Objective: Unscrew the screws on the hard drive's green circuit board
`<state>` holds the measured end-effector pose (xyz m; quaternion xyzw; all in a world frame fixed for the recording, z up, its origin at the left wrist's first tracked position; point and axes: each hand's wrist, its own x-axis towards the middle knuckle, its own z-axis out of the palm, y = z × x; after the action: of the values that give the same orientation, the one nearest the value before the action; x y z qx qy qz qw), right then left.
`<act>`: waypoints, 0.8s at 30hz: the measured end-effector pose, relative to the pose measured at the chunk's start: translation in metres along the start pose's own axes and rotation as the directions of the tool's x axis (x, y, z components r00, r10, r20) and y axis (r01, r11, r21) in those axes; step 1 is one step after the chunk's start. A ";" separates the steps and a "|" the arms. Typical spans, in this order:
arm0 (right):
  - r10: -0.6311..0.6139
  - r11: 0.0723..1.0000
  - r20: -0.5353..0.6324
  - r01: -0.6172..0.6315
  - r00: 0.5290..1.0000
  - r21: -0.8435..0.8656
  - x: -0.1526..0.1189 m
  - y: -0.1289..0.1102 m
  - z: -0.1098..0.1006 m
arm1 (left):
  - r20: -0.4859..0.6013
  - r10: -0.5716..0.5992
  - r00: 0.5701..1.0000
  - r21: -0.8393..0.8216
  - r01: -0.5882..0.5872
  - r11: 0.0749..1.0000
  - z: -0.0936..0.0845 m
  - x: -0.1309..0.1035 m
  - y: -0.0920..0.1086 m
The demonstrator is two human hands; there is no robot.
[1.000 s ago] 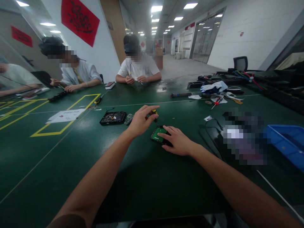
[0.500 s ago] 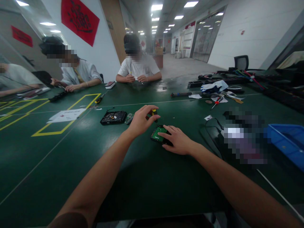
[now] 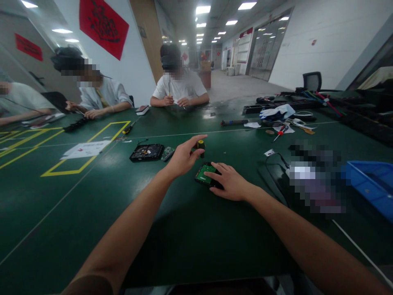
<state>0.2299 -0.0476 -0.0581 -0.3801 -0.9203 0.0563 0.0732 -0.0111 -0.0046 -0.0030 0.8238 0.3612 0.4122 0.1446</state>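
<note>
My left hand (image 3: 185,155) holds a short screwdriver (image 3: 201,144) with a black and yellow handle, upright above the far edge of a hard drive. Its thumb and lower fingers are at the handle, while the index finger is stretched out past it. The screwdriver's tip is hard to make out. The hard drive (image 3: 202,174) lies on the green table with its circuit board facing up. My right hand (image 3: 229,180) grips the drive's right side, thumb at the near edge and fingers spread over the board and far edge.
Left of my hands lie an opened black drive case (image 3: 146,152) and a loose circuit board (image 3: 167,153). A blue bin (image 3: 373,184) stands at right, near a black cable (image 3: 270,180). A red screwdriver (image 3: 282,131) lies beyond. Several people sit across the table (image 3: 92,213).
My left index finger has straightened and lifted from the screwdriver handle, which now shows more plainly. My right hand and the hard drive stay in place.
</note>
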 end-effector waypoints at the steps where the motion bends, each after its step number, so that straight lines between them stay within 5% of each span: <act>1: -0.001 1.000 -0.005 0.001 1.000 0.000 0.000 0.000 0.000 | -0.021 0.000 1.000 0.025 0.001 1.000 0.000 0.000 0.001; 18: 0.000 1.000 -0.016 0.000 1.000 -0.004 0.000 0.000 0.001 | -0.086 0.021 0.996 0.116 -0.011 0.993 -0.002 0.001 0.008; 24: 0.002 1.000 0.000 -0.002 1.000 0.013 0.000 0.000 0.000 | 0.011 0.004 1.000 -0.017 -0.004 1.000 -0.003 0.001 0.001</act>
<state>0.2298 -0.0475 -0.0584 -0.3803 -0.9196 0.0624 0.0756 -0.0129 -0.0048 -0.0001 0.8255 0.3550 0.4111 0.1529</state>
